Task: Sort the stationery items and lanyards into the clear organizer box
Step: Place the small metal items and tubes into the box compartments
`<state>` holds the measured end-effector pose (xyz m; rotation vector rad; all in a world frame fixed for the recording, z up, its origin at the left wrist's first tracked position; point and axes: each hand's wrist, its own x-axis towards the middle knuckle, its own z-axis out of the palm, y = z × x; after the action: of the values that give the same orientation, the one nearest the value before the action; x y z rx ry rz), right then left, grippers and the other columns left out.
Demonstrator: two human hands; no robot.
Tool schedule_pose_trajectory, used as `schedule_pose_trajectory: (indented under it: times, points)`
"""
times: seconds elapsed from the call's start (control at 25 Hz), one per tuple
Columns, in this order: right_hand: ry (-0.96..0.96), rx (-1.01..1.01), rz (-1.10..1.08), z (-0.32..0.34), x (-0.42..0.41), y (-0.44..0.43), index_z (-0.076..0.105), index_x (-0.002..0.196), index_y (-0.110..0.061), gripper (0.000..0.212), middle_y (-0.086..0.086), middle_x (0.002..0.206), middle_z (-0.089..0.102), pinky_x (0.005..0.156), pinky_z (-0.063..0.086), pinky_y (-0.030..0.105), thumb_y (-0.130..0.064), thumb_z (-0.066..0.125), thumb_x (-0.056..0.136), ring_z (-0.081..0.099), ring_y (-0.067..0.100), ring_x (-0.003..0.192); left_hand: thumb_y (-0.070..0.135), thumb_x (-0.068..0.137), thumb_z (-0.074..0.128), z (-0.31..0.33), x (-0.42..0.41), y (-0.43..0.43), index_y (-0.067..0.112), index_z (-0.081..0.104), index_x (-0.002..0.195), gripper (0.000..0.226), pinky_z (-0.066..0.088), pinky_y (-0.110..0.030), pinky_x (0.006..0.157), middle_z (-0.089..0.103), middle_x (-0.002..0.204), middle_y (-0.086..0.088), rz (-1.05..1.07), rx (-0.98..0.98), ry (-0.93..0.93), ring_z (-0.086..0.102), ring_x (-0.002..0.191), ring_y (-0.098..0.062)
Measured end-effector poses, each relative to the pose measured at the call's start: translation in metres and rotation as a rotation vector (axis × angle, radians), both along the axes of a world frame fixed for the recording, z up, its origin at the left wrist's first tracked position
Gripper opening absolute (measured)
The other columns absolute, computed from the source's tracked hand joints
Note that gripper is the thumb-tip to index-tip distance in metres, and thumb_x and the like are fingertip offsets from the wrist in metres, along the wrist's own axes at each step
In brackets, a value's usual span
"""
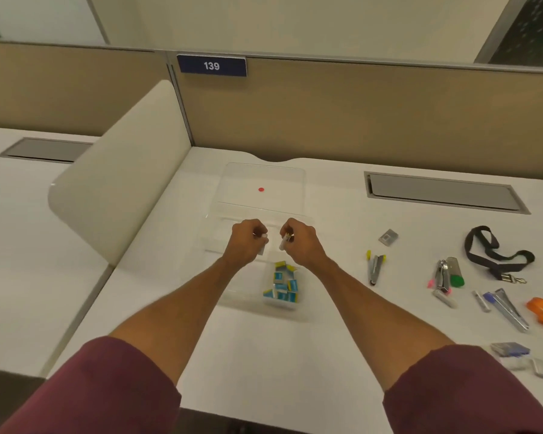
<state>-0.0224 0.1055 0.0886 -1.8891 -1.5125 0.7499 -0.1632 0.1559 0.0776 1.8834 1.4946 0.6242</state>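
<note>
A small white stick (282,244) is pinched in the curled right hand (300,244), slanting down toward the clear organizer box (232,300) directly beneath. A small pale piece (264,236) is gripped by the left hand (245,242), equally near the box. Blue packets (282,286) are seen in the near compartment.

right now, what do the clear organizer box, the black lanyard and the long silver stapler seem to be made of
Organizer box: clear glossy plastic, likely; the white desk shows through it. Black lanyard: matte fabric strap, judging by its limp loops, with a metal clip at the end. Long silver stapler: bright metal, probably steel, judging by its sheen.
</note>
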Motion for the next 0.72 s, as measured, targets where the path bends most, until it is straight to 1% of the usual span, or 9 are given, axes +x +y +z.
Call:
schedule_pose_trajectory:
  times: [0.12, 0.2, 0.28, 0.36, 0.44, 0.48, 0.52, 0.6, 0.72]
  points:
    - [-0.018, -0.025, 0.052, -0.008, -0.033, 0.002, 0.06, 0.098, 0.0, 0.017, 0.019, 0.1, 0.065, 0.073, 0.053, 0.041, 0.006, 0.05, 0.086, 0.057, 0.027, 0.081, 0.0, 0.081, 0.067, -0.01, -0.033, 0.003, -0.001, 0.066, 0.092, 0.012, 0.058, -0.036, 0.077, 0.069, 0.092, -0.019, -0.034, -0.049, 0.145, 0.067, 0.084, -0.031]
    - [-0.047, -0.061, 0.071, -0.013, -0.049, 0.003, 0.059, 0.1, -0.002, 0.018, 0.018, 0.1, 0.065, 0.075, 0.053, 0.042, 0.005, 0.049, 0.087, 0.06, 0.031, 0.086, -0.001, 0.08, 0.065, -0.018, -0.045, 0.001, 0.0, 0.065, 0.092, 0.011, 0.058, -0.039, 0.077, 0.067, 0.095, -0.018, -0.077, -0.086, 0.238, 0.066, 0.088, -0.032]
    - [-0.082, -0.115, 0.077, -0.019, -0.061, 0.003, 0.057, 0.101, -0.006, 0.019, 0.015, 0.099, 0.067, 0.078, 0.051, 0.041, 0.002, 0.051, 0.086, 0.061, 0.03, 0.089, -0.003, 0.079, 0.063, -0.026, -0.05, -0.002, -0.001, 0.065, 0.09, 0.012, 0.058, -0.039, 0.078, 0.067, 0.096, -0.019, -0.134, -0.108, 0.281, 0.065, 0.09, -0.032]
    - [-0.166, -0.185, 0.095, -0.026, -0.068, 0.003, 0.053, 0.1, -0.012, 0.018, 0.009, 0.096, 0.071, 0.087, 0.042, 0.039, -0.003, 0.056, 0.084, 0.061, 0.028, 0.093, -0.004, 0.078, 0.064, -0.033, -0.048, -0.004, -0.002, 0.066, 0.091, 0.013, 0.056, -0.037, 0.079, 0.069, 0.097, -0.02, -0.198, -0.121, 0.314, 0.067, 0.09, -0.032]
    - [-0.258, -0.245, 0.108, -0.035, -0.072, 0.003, 0.048, 0.091, -0.018, 0.017, 0.004, 0.096, 0.071, 0.085, 0.031, 0.036, -0.008, 0.06, 0.083, 0.058, 0.026, 0.097, -0.002, 0.081, 0.063, -0.039, -0.047, -0.007, -0.002, 0.066, 0.095, 0.014, 0.056, -0.036, 0.081, 0.069, 0.101, -0.019, -0.238, -0.136, 0.358, 0.067, 0.091, -0.031]
    - [-0.286, -0.267, 0.106, -0.038, -0.074, 0.002, 0.047, 0.087, -0.021, 0.018, 0.003, 0.097, 0.07, 0.084, 0.027, 0.035, -0.011, 0.062, 0.083, 0.056, 0.026, 0.1, -0.002, 0.084, 0.06, -0.043, -0.047, -0.007, -0.001, 0.065, 0.097, 0.014, 0.055, -0.035, 0.082, 0.068, 0.103, -0.018, -0.247, -0.139, 0.377, 0.067, 0.092, -0.031]
    - [-0.308, -0.284, 0.101, -0.041, -0.075, 0.003, 0.049, 0.086, -0.021, 0.018, 0.003, 0.098, 0.069, 0.083, 0.026, 0.034, -0.014, 0.064, 0.083, 0.053, 0.026, 0.103, -0.002, 0.086, 0.057, -0.046, -0.047, -0.008, 0.0, 0.064, 0.099, 0.014, 0.055, -0.034, 0.083, 0.066, 0.106, -0.018, -0.247, -0.14, 0.392, 0.066, 0.093, -0.031]
    - [-0.345, -0.302, 0.093, -0.046, -0.076, 0.003, 0.057, 0.09, -0.019, 0.014, 0.003, 0.101, 0.068, 0.088, 0.029, 0.036, -0.02, 0.069, 0.083, 0.05, 0.025, 0.107, -0.002, 0.089, 0.053, -0.052, -0.049, -0.01, 0.001, 0.062, 0.102, 0.016, 0.054, -0.034, 0.084, 0.063, 0.11, -0.018, -0.236, -0.134, 0.408, 0.064, 0.095, -0.031]
    - [-0.414, -0.327, 0.107, -0.048, -0.08, 0.004, 0.066, 0.094, -0.015, 0.018, 0.004, 0.104, 0.068, 0.094, 0.032, 0.039, -0.027, 0.073, 0.081, 0.046, 0.024, 0.11, -0.002, 0.089, 0.052, -0.054, -0.052, -0.008, 0.001, 0.061, 0.105, 0.018, 0.052, -0.034, 0.083, 0.061, 0.111, -0.018, -0.246, -0.096, 0.394, 0.063, 0.097, -0.03]
